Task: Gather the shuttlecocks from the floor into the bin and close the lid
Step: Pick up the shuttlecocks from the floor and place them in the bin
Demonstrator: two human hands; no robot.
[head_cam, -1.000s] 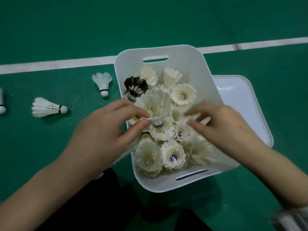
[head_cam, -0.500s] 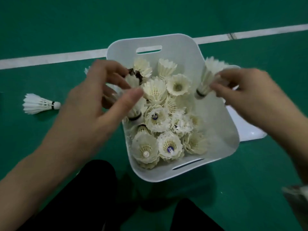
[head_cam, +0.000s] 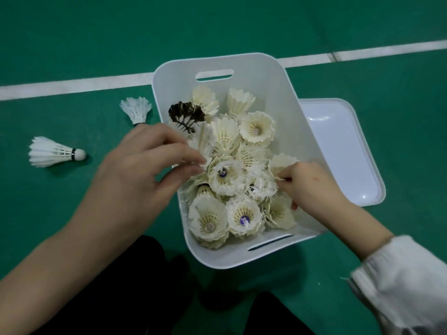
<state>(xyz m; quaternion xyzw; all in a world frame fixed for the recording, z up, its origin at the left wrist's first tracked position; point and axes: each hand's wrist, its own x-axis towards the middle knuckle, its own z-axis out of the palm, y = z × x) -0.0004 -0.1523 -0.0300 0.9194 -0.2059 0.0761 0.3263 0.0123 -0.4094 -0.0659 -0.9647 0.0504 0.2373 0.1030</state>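
Observation:
A white bin (head_cam: 242,66) stands on the green floor, holding several white shuttlecocks (head_cam: 244,213) and one dark-feathered shuttlecock (head_cam: 186,114). My left hand (head_cam: 145,170) reaches over the bin's left wall and pinches the feathers of a white shuttlecock (head_cam: 205,143) at the pile's left side. My right hand (head_cam: 312,184) is inside the bin at its right wall, fingertips pinched on the feathers of another shuttlecock (head_cam: 281,163) that rests on the pile. Two white shuttlecocks lie on the floor to the left: a near shuttlecock (head_cam: 136,110) and a far-left shuttlecock (head_cam: 52,152).
The white lid (head_cam: 343,151) lies flat on the floor against the bin's right side, partly under it. A white court line (head_cam: 72,84) runs across behind the bin. My dark-clothed legs (head_cam: 135,286) are at the bottom edge.
My right hand has brought its shuttlecock down from above the bin's right rim onto the pile. My left hand has lowered towards the pile's left side with its shuttlecock.

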